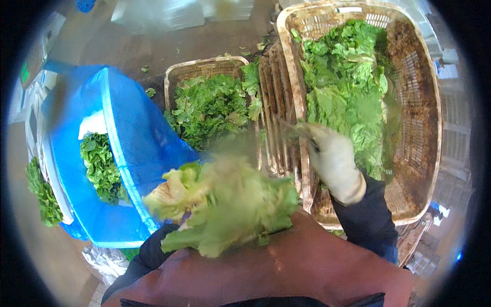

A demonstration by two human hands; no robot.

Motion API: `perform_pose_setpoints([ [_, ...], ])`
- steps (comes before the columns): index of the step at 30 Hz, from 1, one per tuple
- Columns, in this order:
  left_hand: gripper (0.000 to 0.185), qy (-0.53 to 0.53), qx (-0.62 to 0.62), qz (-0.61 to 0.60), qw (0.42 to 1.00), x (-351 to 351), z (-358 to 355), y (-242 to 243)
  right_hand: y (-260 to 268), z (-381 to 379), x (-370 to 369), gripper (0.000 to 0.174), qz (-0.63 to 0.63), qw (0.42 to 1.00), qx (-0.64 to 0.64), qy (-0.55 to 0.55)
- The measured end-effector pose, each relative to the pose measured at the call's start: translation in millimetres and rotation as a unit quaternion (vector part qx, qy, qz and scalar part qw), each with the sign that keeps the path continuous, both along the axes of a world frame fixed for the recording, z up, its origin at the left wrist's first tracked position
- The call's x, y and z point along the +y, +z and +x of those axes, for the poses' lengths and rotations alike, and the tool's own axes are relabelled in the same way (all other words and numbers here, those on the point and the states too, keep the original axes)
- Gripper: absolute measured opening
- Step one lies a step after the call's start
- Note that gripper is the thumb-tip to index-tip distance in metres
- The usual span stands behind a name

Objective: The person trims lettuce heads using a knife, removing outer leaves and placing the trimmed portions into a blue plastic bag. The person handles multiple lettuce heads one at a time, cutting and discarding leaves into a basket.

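A large leafy lettuce head (234, 207) with some yellowed leaves hangs before my body, partly blurred. My left arm reaches under it, and the lettuce hides nearly all of my left hand (186, 218). My right hand (333, 159), in a pale glove, is over the near left rim of a big dirty plastic crate (412, 126) on the right. Its fingers are closed around a thin dark tool, perhaps a knife, that points left. Lettuce heads (349, 92) lie inside that crate.
A smaller crate (205, 61) full of loose lettuce leaves (215, 103) stands ahead. On the left, a blue plastic bag liner (142, 115) spreads open with lettuce (100, 165) inside. More greens (42, 195) lie at the far left. Leaf scraps (150, 92) dot the floor.
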State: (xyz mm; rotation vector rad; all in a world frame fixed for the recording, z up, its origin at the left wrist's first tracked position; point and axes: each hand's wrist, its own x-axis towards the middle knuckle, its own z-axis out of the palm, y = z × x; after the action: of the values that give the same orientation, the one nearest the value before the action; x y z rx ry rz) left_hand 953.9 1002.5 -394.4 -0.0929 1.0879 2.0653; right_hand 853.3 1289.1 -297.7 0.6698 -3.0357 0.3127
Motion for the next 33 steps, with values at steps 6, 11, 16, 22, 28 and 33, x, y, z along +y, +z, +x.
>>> perform_pose_setpoints([
  [6, 0.065, 0.086, 0.071, -0.057, 0.992, 4.5, -10.5, -18.6, 14.7, 41.6, -68.8, 0.064, -0.374, 0.89, -0.25, -0.07],
  [11, 0.067, 0.038, 0.063, 0.011, 0.997, 2.7, -41.7, -75.7, 46.1, 9.6, -32.3, 0.059, -0.46, 0.674, -0.553, -0.167],
  [16, 0.081, 0.102, -0.249, 0.359, 0.894, 17.9, -52.9, -105.9, 11.3, -8.4, 7.5, 0.068, -0.188, 0.949, -0.232, -0.096],
  [22, 0.081, 0.15, -0.274, 0.322, 0.894, 7.4, -62.9, 25.9, 19.1, 4.9, -38.8, 0.042, -0.22, 0.916, -0.334, -0.034],
  [28, 0.067, 0.288, 0.136, -0.205, 0.925, -33.4, -45.0, -41.7, 16.6, 6.8, -39.5, 0.049, -0.207, 0.975, -0.066, -0.05],
  [33, 0.082, 0.307, 0.175, -0.176, 0.919, -7.1, -36.2, -0.4, -4.0, 16.3, -74.7, 0.025, -0.382, 0.885, -0.227, -0.137],
])
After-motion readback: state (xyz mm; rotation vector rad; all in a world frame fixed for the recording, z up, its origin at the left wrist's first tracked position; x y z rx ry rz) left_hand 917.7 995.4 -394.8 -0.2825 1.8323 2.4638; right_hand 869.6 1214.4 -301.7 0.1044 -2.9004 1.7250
